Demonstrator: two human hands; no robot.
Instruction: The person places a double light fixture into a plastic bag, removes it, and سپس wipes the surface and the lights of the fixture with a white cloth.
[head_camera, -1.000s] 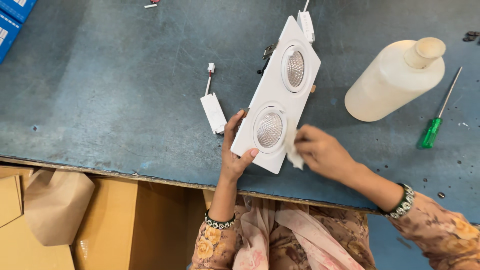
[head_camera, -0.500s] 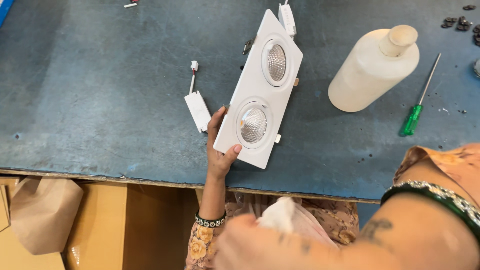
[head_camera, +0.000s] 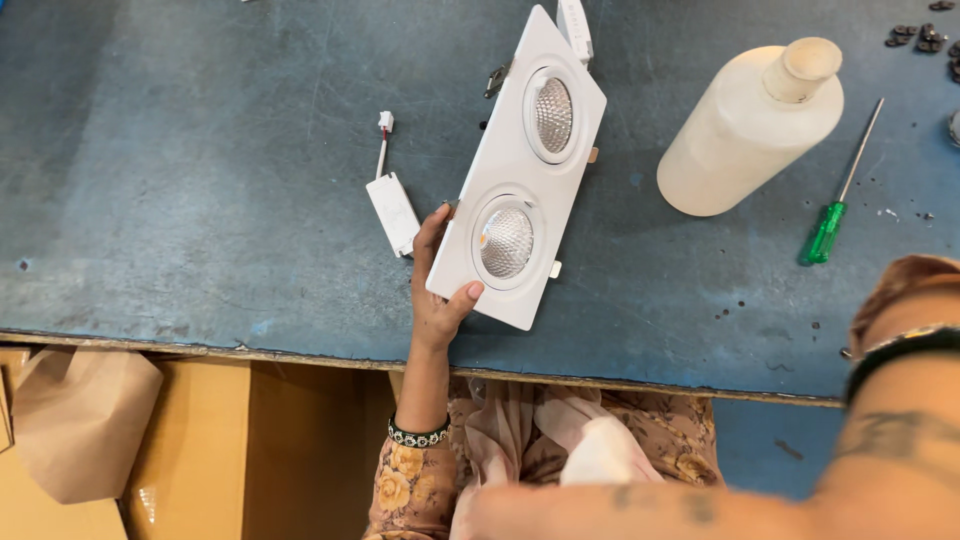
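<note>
Presently: left hand (head_camera: 437, 300) closed around near end of white rectangular twin-lamp downlight fixture (head_camera: 520, 170), thumb on front face, fingers behind, far end tilted up over worn blue counter (head_camera: 200, 200). Right hand low at lap, loosely bunched on white cloth (head_camera: 600, 455); grip extent hard to tell. Probably light, rigid housing; smooth painted face likely slippery, lenses prone to smudging. Best held by frame edges, clear of reflectors. Small white driver box (head_camera: 392, 212) lying beside.
</note>
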